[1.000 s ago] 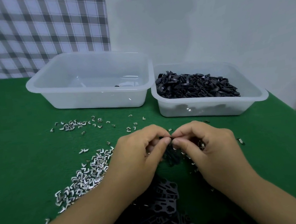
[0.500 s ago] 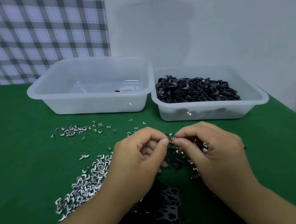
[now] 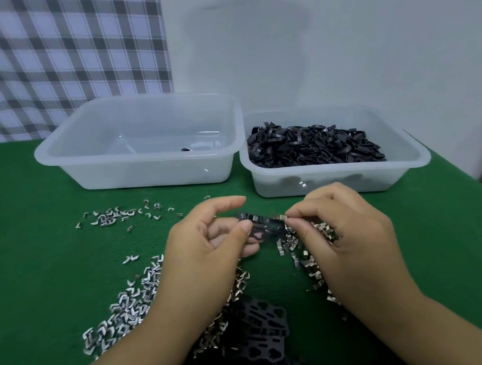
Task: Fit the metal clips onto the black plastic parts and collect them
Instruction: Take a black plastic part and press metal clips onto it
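Observation:
My left hand (image 3: 210,244) pinches a flat black plastic part (image 3: 263,227) by its left end, just above the green table. Several metal clips sit along the part's top edge. My right hand (image 3: 341,231) pinches a small metal clip (image 3: 281,217) at the part's right end. Loose metal clips (image 3: 128,311) lie in a heap under and left of my left forearm, and more lie under my right hand. A stack of flat black plastic parts (image 3: 263,336) lies between my forearms.
Two translucent tubs stand at the back. The left tub (image 3: 144,168) holds one small dark piece. The right tub (image 3: 336,173) is heaped with black plastic loops (image 3: 313,146). A scatter of clips (image 3: 113,218) lies in front of the left tub. A white wall and checked cloth stand behind.
My hands have drawn slightly apart, so the black part with clips on it now shows between them. The view has tilted down a little.

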`<state>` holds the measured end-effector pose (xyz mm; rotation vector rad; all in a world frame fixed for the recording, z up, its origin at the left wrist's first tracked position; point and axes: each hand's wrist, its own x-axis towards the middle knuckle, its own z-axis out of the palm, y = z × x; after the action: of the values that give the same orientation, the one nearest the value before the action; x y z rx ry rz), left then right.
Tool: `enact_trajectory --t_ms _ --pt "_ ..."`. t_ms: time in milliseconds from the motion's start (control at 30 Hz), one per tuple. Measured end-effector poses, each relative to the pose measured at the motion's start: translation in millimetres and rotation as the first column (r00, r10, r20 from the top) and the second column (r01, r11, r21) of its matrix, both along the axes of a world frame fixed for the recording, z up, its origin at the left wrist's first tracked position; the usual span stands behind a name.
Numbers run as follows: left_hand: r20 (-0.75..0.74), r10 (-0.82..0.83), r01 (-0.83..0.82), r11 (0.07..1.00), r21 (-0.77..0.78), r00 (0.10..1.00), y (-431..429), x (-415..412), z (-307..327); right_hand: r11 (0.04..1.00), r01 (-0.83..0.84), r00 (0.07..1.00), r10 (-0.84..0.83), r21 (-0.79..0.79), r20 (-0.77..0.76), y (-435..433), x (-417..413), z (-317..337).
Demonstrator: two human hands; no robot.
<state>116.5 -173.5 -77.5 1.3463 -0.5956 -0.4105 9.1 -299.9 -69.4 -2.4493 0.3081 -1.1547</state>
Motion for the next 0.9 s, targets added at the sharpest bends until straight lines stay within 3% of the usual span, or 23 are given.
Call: enact_trajectory --t_ms 167,433,900 --pt "-0.018 -0.001 0.001 1.000 -0.016 1.000 -0.8 -1.8 0.6 0.996 0.024 0.999 -0.027 -0.081 -0.042 0.5 0.6 -0.9" --pt "-0.014 -0.032 0.032 0.999 -0.006 0.999 -0.9 -3.4 1.4 0.997 0.016 0.997 -0.020 -0.070 -0.069 2.7 1.2 -0.4" --pt "-0.005 -0.094 0.094 0.995 0.036 0.996 1.7 -2.9 3.9 0.960 -0.037 0.984 0.083 0.276 -0.158 3.8 2.8 3.0"
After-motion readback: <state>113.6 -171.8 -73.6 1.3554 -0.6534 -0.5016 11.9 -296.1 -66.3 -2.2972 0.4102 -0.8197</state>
